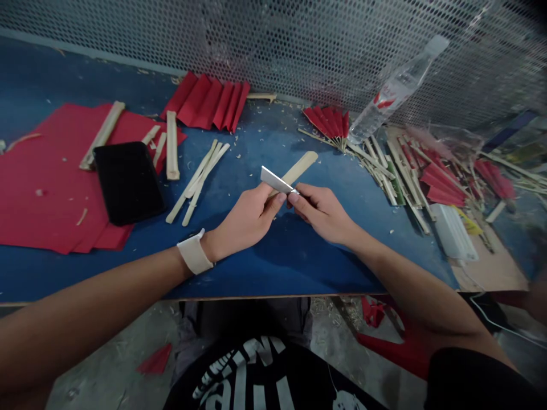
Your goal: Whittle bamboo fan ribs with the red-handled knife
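Observation:
My left hand is closed around the near end of a pale bamboo strip, which points away to the upper right with a rounded far end. In my right hand is a knife with a flat metal blade; its handle is hidden by the fingers. The blade lies across the strip, pointing to the upper left over my left hand. Both thumbs are close together near the blade's base. Several thin bamboo strips lie crossed on the table to the left of my hands.
Red paper sheets and a black phone lie at left. Pleated red paper rests near the mesh screen. A small red fan, a plastic bottle, bamboo pieces and a white box are at right.

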`<state>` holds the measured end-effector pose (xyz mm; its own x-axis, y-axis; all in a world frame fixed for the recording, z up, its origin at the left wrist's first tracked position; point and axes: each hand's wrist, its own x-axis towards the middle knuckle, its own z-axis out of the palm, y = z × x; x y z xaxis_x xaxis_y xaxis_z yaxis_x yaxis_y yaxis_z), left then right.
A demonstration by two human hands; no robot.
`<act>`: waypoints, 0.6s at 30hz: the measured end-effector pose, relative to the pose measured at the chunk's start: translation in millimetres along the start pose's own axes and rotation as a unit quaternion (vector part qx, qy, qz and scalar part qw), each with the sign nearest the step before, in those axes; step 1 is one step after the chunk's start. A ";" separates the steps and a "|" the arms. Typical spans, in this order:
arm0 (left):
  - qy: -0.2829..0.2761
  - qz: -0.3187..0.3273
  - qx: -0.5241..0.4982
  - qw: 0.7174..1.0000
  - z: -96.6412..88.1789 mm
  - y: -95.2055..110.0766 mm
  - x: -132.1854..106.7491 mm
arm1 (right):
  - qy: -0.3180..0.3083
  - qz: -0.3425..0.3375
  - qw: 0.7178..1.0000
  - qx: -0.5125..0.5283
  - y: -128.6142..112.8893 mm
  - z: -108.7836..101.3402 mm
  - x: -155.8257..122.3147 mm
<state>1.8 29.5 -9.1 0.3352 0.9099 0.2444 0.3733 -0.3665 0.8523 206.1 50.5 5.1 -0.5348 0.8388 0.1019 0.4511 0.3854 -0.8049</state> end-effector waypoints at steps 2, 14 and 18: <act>-0.003 0.002 0.009 1.000 -0.3 0.2 0.3 | 0.004 0.005 1.000 0.000 0.3 0.3 -0.1; -0.012 -0.025 -0.005 1.000 0.7 1.1 -0.9 | 0.019 -0.001 1.000 -0.010 -7.2 3.3 -2.2; -0.024 -0.046 -0.012 0.999 -0.3 2.5 -0.9 | -0.012 -0.006 0.999 -0.032 -4.9 0.9 -0.6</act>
<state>2.2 27.8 -7.1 0.3413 0.9290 0.1433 0.3837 -0.2769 0.8810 203.5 47.8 8.5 -0.5575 0.8245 0.0972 0.4883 0.4204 -0.7647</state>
